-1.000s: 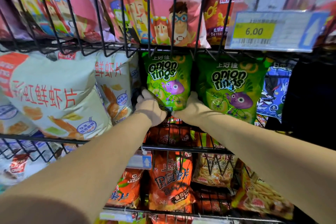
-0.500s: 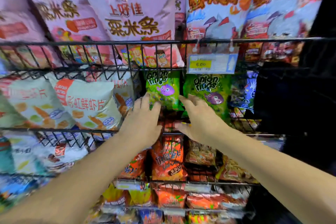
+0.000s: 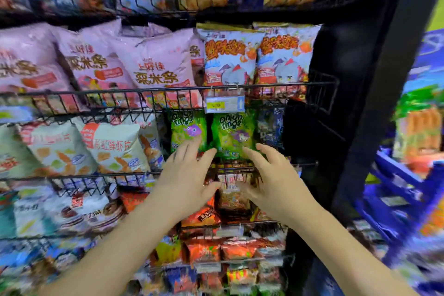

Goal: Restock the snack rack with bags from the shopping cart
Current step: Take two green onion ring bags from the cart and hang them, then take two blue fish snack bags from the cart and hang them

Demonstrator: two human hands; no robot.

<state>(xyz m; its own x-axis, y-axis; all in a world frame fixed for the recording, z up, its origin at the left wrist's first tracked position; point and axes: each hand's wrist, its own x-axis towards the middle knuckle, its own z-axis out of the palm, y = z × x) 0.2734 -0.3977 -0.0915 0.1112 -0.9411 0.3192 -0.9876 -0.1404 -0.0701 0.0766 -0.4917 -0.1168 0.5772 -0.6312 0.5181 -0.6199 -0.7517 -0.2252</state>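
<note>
Risk: the two green foil onion-ring bags stand upright on the snack rack behind its black wire front rail; a stray fingertip could tip one forward over the rail. The left hand and right hand are both spread wide and hold nothing. Contact with the bags cannot be confirmed. The blue shopping cart stands at the right.

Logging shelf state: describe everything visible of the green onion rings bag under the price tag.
The green onion rings bag is glossy film with dark lettering and a purple cartoon figure. It stands upright, facing out, in the wire rack, below the price tag, beside a matching bag. Fingertips of the right hand overlap its lower edge; contact unclear.
</note>
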